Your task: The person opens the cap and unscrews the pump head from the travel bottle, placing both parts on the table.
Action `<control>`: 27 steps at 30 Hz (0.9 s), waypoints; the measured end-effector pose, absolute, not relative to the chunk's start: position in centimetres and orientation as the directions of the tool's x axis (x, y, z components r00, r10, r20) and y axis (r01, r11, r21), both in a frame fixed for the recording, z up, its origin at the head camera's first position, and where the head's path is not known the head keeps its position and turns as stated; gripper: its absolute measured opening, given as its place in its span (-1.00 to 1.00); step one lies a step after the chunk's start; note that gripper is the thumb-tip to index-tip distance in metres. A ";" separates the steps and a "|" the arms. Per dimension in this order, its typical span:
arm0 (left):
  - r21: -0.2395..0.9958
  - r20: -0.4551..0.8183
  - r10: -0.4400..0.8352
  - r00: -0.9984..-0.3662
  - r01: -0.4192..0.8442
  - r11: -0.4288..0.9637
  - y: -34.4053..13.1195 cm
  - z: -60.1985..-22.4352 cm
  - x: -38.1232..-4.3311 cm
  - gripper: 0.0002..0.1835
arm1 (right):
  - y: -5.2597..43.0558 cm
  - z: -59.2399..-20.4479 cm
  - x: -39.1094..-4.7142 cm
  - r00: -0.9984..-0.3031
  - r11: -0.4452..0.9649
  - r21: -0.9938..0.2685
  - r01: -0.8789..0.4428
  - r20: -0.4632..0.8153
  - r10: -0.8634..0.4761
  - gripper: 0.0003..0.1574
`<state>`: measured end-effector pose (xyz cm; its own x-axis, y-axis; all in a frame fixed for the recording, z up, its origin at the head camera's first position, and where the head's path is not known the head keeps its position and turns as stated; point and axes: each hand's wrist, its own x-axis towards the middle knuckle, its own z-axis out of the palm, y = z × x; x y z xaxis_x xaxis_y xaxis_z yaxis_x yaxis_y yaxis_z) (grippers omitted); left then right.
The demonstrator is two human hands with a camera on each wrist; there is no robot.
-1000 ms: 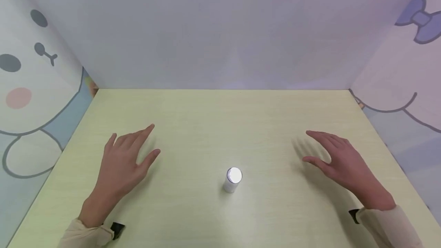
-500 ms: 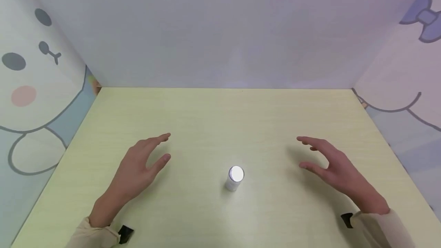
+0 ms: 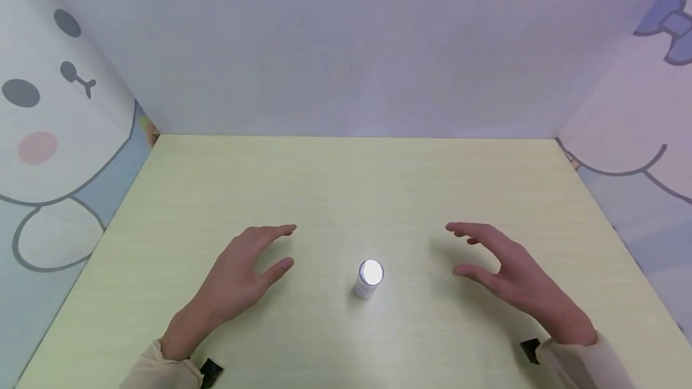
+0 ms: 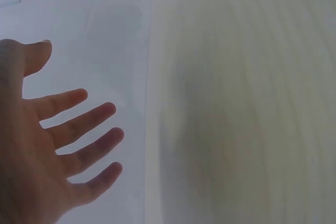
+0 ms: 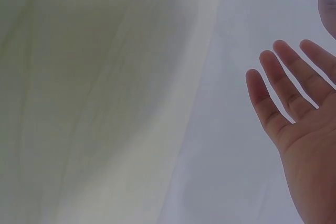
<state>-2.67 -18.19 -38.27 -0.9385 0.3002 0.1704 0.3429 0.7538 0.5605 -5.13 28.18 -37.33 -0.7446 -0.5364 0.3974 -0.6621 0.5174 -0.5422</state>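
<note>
A small white cylinder (image 3: 365,287) with a bright, shiny top stands upright on the pale wooden table, between my two hands in the head view. To its left, my left hand (image 3: 238,278) hovers over the table, thumb and fingers spread apart and holding nothing. My right hand (image 3: 510,272) is on the other side, also above the table, its fingers loosely bent and nothing in them. Both wrist views show bare palms, the left hand (image 4: 68,145) and the right hand (image 5: 304,114), with fingers spread. The cylinder does not appear in either wrist view.
The pale wooden table (image 3: 357,191) ends at a plain light wall (image 3: 346,47) at the back. Side panels with cartoon prints stand at left (image 3: 59,137) and right (image 3: 638,119). Beige sleeves and small black pieces show at both wrists.
Both hands have moved inward toward the cylinder, the left hand rightward and the right hand leftward, and slightly nearer the front edge. The cylinder stays standing in its place.
</note>
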 end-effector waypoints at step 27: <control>0.559 0.304 0.426 -0.852 0.522 0.645 -14.1 -39.1 -1.8 -0.51 | 23.6 -37.4 -4.6 -0.642 0.345 -0.569 -0.746 0.477 -0.601 -0.23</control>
<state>-1.76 -14.06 -39.14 -0.8522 0.4255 0.3043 0.5215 0.6450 0.5586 -4.55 23.62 -37.40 -0.6417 -0.6007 0.4768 -0.7462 0.3454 -0.5692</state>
